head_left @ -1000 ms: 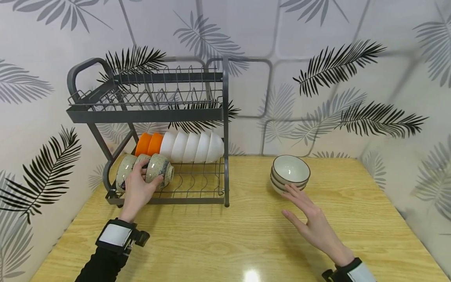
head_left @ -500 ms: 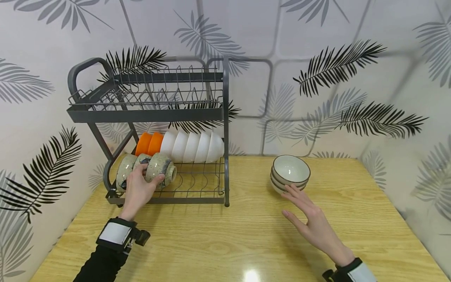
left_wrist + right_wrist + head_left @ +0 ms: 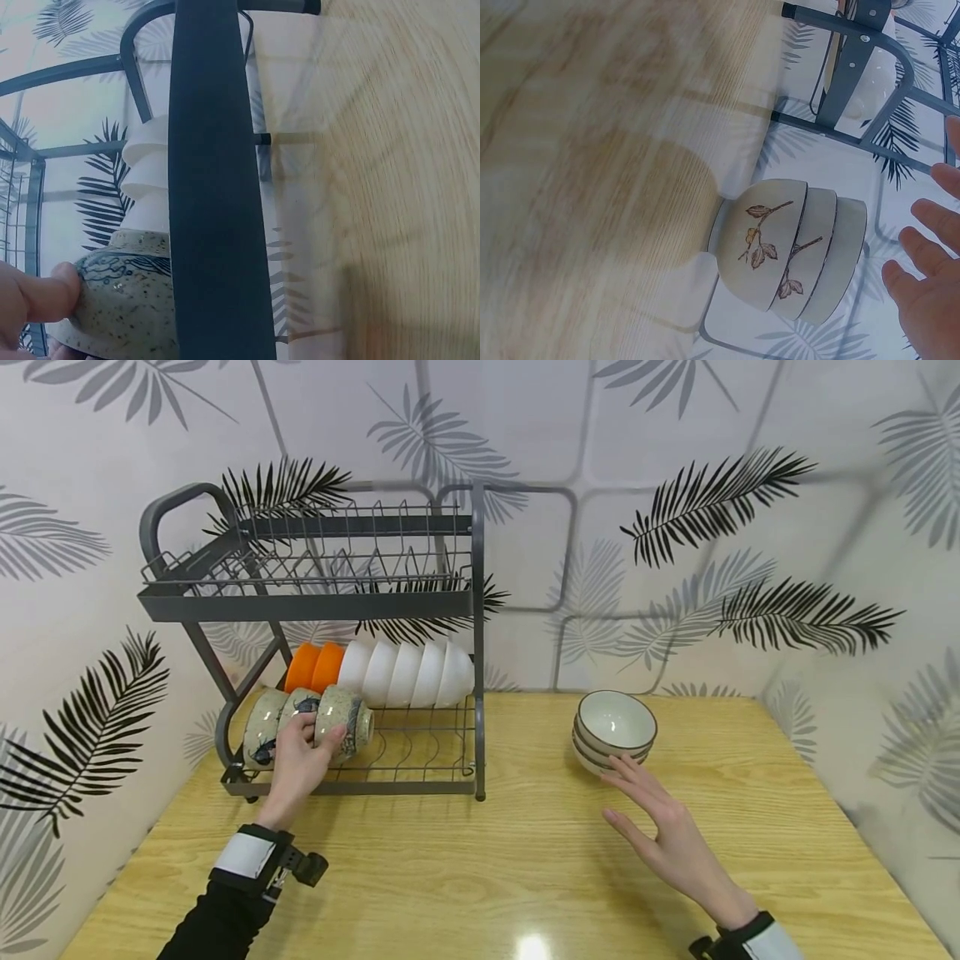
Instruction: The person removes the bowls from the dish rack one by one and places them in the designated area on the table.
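In the lower tier of a dark metal dish rack, my left hand pinches a speckled grey-green bowl with a dark blue pattern. The thumb lies on its outer side in the left wrist view, where the same speckled bowl shows behind the rack's bar. Two more speckled bowls stand on edge to its left. On the right, a stack of cream bowls with brown rims sits on the table. My right hand is held just in front of that stack, fingers spread, holding nothing.
Behind the speckled bowls, two orange bowls and several white bowls stand on edge in a row. The rack's upper tier hangs over them. A patterned wall closes off the back of the wooden table.
The speckled bowl in my left hand has shifted and turned very slightly. My right hand stays almost where it was; the head view has moved a little.
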Demonstrator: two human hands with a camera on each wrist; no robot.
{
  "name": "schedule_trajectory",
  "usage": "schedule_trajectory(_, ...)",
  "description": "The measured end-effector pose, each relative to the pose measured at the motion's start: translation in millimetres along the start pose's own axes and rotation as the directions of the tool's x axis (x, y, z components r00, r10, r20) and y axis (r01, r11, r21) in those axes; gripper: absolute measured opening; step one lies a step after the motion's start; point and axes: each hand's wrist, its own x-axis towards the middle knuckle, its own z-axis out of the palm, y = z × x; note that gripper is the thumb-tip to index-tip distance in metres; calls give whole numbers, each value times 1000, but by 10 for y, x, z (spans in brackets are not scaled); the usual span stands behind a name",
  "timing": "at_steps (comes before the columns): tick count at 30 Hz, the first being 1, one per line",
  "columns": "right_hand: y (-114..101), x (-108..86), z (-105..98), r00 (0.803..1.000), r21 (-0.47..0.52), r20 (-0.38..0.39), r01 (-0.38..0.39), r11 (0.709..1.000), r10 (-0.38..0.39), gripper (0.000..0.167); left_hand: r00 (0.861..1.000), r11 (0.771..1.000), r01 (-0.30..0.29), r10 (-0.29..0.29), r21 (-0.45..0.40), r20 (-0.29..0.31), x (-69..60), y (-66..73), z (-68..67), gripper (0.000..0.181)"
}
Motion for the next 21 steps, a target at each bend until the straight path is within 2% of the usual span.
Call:
schedule_trajectory(4, 7, -4, 11, 1000, -8, -4, 1, 1000, -1, 51, 1000, 998, 9, -7, -68, 29, -6, -21, -4, 50)
schedule_trajectory(8, 8, -3, 20, 1000, -10, -9, 3, 1000, -3, 52, 999, 994, -28, 31, -107, 31, -7, -58, 1, 48)
schedule_trajectory(13, 9, -6, 18, 1000, 2, 2, -20, 1000, 20, 50, 992, 985, -129, 129, -119, -7, -35, -92, 24, 41)
schedule_trajectory(17, 16, -13, -1, 999, 8, 16, -48, 999, 48, 47, 974, 968, -225, 222, -110, -34, -99, -76, 45, 36)
schedule_trajectory(21, 21, -11, -24, 998, 13, 31, -62, 998, 61, 46, 955, 952, -296, 295, -81, -30, -191, -58, 67, 33)
